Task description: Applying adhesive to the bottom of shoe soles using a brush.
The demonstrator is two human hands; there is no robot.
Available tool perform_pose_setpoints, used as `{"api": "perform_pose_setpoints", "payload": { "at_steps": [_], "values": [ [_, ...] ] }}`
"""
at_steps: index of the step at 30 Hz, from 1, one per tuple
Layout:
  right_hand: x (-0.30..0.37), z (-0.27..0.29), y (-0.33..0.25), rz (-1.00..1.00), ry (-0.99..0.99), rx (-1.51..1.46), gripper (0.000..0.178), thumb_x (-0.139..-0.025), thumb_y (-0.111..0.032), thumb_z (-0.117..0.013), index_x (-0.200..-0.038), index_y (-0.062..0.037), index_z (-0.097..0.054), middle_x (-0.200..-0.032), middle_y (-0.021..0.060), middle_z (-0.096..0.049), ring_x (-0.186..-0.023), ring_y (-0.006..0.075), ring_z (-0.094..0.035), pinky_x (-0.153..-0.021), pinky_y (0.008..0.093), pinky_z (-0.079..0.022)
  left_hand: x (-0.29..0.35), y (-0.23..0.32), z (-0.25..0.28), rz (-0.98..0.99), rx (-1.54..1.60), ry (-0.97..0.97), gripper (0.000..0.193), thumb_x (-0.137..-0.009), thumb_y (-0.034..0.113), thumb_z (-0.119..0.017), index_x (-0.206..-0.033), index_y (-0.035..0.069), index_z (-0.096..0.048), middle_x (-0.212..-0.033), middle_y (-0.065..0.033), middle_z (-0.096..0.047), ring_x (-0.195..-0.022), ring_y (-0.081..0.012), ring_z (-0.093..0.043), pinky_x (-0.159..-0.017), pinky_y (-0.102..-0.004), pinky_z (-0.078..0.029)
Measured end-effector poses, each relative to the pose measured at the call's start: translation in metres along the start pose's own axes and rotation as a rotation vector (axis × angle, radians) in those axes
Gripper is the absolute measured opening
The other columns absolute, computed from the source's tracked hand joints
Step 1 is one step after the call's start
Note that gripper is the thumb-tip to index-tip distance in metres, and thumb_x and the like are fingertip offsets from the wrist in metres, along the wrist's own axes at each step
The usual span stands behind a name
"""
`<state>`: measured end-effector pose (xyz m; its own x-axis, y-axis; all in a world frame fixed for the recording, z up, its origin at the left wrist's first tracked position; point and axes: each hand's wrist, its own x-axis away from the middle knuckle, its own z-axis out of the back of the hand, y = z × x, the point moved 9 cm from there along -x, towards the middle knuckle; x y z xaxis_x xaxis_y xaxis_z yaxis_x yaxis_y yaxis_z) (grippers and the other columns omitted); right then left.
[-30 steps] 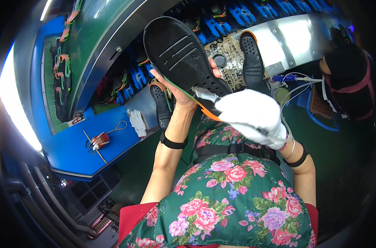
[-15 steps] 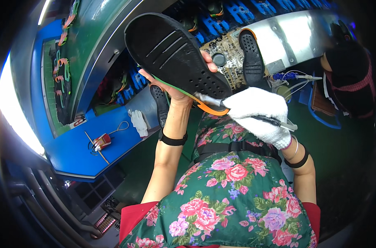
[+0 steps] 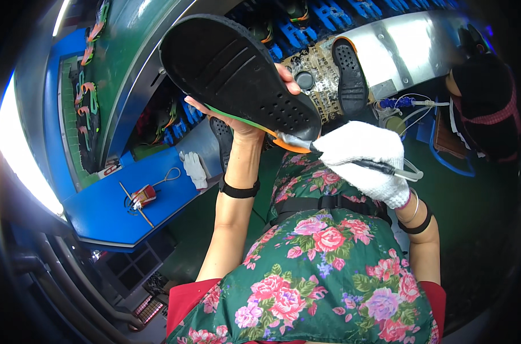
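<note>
My bare left hand (image 3: 244,127) grips a black shoe sole (image 3: 232,80) from beneath. Its fingertips show over the far edge and its thumb lies along the near one. The sole's inner face, with grooves and small holes, is turned up toward me, and its rim is green and orange. In my right hand (image 3: 363,160), which wears a white knit glove, is a brush (image 3: 295,141) with a metal ferrule, a dark handle and a pale tube behind. The bristle end touches the orange rim near the sole's heel.
Another black sole (image 3: 350,77) lies on a taped cardboard surface (image 3: 323,94) beside a dark round cap (image 3: 304,81). Further left, a blue table (image 3: 106,206) carries a white glove (image 3: 194,170) and a red object (image 3: 143,196). Blue racks (image 3: 332,17) stand behind; another person (image 3: 484,109) is at right.
The sole has shifted slightly left and up in my left hand. The brush has slid a little along the rim toward the heel end, my right hand moving slightly right with it.
</note>
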<state>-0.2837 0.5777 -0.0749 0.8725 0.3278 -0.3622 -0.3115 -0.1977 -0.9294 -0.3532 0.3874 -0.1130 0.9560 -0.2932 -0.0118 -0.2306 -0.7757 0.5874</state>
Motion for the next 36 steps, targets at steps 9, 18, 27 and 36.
{"api": "perform_pose_setpoints", "payload": {
  "at_steps": [9, 18, 27, 36],
  "values": [
    [0.003, -0.013, -0.021, 0.141, -0.065, 0.071, 0.018, -0.072, 0.0, -0.082, -0.089, -0.0034, -0.078, -0.096, 0.013, -0.078, -0.087, 0.0279, -0.075, -0.076, 0.0364, -0.059, 0.0, 0.003, -0.005, -0.071, -0.022, 0.029, 0.142, -0.054, 0.111, -0.029, -0.14, -0.001, -0.047, -0.106, -0.0312, -0.063, -0.088, -0.0407, -0.07, -0.077, -0.0517, -0.06],
    [0.012, -0.013, -0.015, 0.118, -0.055, 0.045, 0.025, -0.076, 0.0, -0.08, -0.101, -0.0042, -0.079, -0.104, 0.0128, -0.077, -0.093, 0.0269, -0.074, -0.08, 0.035, -0.058, -0.002, -0.004, -0.014, -0.055, -0.052, -0.059, 0.135, -0.058, 0.109, -0.033, -0.13, -0.003, -0.055, -0.112, -0.0279, -0.063, -0.093, -0.039, -0.068, -0.076, -0.0496, -0.06],
    [0.016, 0.005, -0.004, 0.012, 0.105, 0.13, 0.015, -0.077, 0.004, -0.077, -0.091, -0.0015, -0.077, -0.099, 0.0152, -0.077, -0.091, 0.0264, -0.075, -0.08, 0.0353, -0.058, -0.001, -0.008, -0.01, -0.044, -0.09, 0.068, 0.128, -0.063, 0.107, -0.03, -0.132, 0.003, -0.056, -0.107, -0.0268, -0.065, -0.084, -0.0375, -0.068, -0.072, -0.047, -0.058],
    [0.013, -0.012, -0.005, 0.063, -0.185, -0.158, 0.022, -0.075, -0.003, -0.08, -0.096, -0.0071, -0.079, -0.101, 0.0122, -0.077, -0.093, 0.0277, -0.075, -0.081, 0.0382, -0.059, 0.003, -0.027, -0.005, 0.228, -0.227, -0.025, 0.131, -0.066, 0.107, -0.019, -0.135, 0.0, -0.051, -0.102, -0.0286, -0.066, -0.08, -0.0333, -0.07, -0.071, -0.0459, -0.058]
  ]
}}
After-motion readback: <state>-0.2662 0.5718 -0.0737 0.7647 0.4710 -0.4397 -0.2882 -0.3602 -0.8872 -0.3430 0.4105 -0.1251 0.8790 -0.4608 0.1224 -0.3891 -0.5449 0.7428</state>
